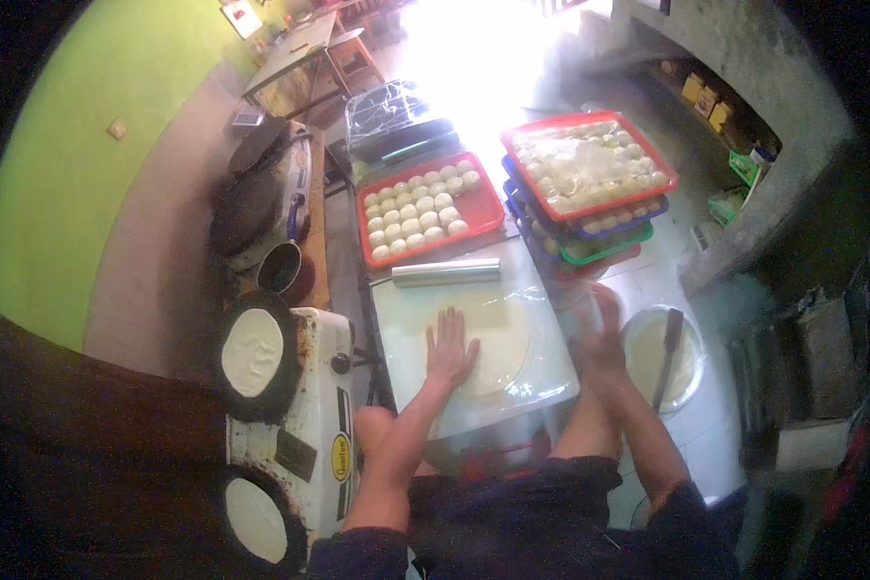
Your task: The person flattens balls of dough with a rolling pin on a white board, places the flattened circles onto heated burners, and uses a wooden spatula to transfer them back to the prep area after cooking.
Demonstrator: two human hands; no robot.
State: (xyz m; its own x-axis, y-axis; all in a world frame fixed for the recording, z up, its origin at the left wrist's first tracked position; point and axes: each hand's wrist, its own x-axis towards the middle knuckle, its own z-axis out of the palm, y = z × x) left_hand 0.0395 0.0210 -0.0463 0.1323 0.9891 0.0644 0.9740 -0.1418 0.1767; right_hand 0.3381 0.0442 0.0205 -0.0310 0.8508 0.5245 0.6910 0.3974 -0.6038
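My left hand (pixel 449 344) lies palm down with spread fingers on a thin, pale round of rolled dough (pixel 504 355). Glossy clear plastic sheeting (pixel 551 388) shows over the board (pixel 406 384) around the dough; whether it also runs beneath my palm is unclear. Just beyond my fingertips, a shiny metal rolling pin (pixel 446 272) lies crosswise. My right hand (pixel 599 326) is off the board's right side, blurred, between the board and a round tub (pixel 696 355) of pale contents. A dark-handled utensil (pixel 668 355) rests across that tub. Whether the right hand holds anything cannot be made out.
Dough balls (pixel 408 210) sit in a red tray (pixel 486 210) beyond the rolling pin. Stacked trays (pixel 587 199) of plastic-covered dough balls stand right. At left, a Quantum gas stove (pixel 319 406) carries two dark pans with flatbreads (pixel 252 353); a small saucepan (pixel 280 265) is behind.
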